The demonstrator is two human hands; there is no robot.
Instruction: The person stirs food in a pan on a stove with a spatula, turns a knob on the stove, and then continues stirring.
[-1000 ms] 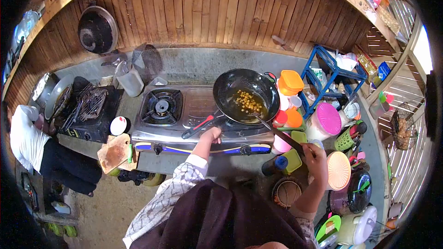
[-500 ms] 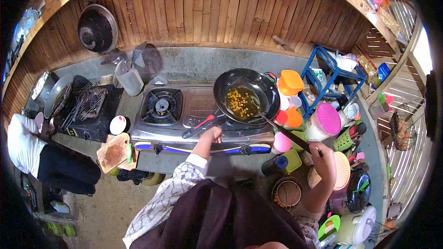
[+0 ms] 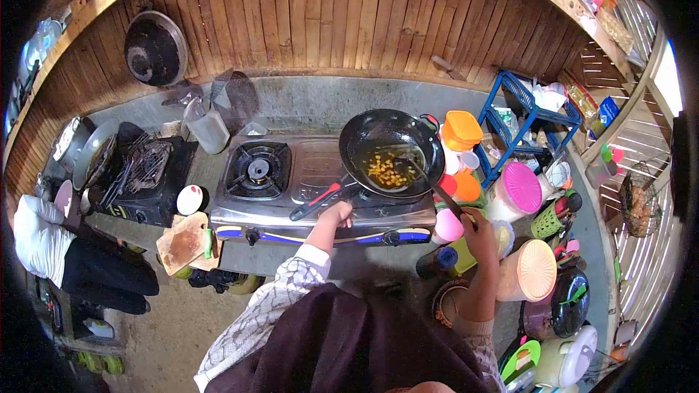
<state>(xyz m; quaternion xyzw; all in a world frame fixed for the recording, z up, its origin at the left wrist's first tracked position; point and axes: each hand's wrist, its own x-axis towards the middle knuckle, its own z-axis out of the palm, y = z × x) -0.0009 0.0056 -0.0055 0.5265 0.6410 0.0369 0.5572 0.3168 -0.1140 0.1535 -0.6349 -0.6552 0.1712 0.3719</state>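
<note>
A bamboo-slat wall (image 3: 328, 22) stands beyond the left hand (image 3: 337, 212). Daylight enters a slatted opening (image 3: 648, 102) past the right hand (image 3: 480, 229). The earthen floor (image 3: 167, 320) lies lower left.

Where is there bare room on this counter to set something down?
The counter strip behind the stove, between the jug and the wok, is bare. So is the steel panel between the empty burner and the wok. Right of the wok, tubs and jars crowd the right hand and its spatula.

White patterned sleeves (image 3: 280, 298) under a dark maroon garment (image 3: 349, 342).
</note>
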